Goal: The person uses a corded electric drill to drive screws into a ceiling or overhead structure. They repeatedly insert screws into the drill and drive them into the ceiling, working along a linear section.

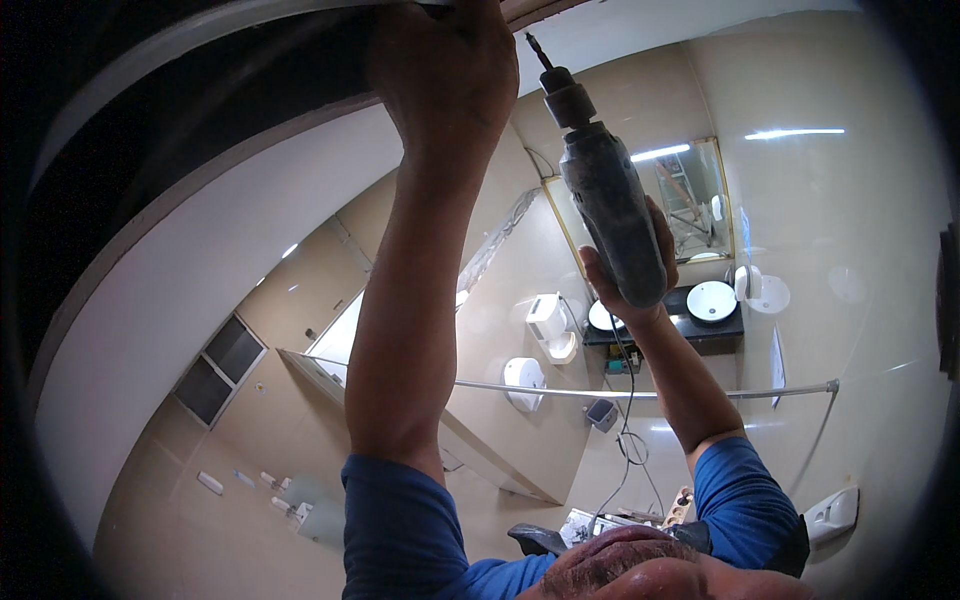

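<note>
Two round white basins sat on a dark counter (715, 328) below the mirror (700, 200); the right basin (712, 300) showed nothing inside, and the left basin (603, 316) was partly hidden behind the drill. A white dispenser (548, 322) and a round white holder (523, 382) hung on the tiled wall; their contents could not be seen.

A curved rail (640, 391) spanned the room below the arms. The dark ceiling edge (200, 110) ran across the upper left, close above the left hand. Open room lay right of the drill, toward the bare wall.

Left hand (445, 70) was raised to the ceiling edge, fingers pressed up against it; whether it gripped anything could not be told. Right hand (625, 265) was clenched round the drill (605, 190), held overhead between the two arms, bit (538, 50) pointing up-left, just beside the left hand. A cord (625, 400) hung from the drill.
</note>
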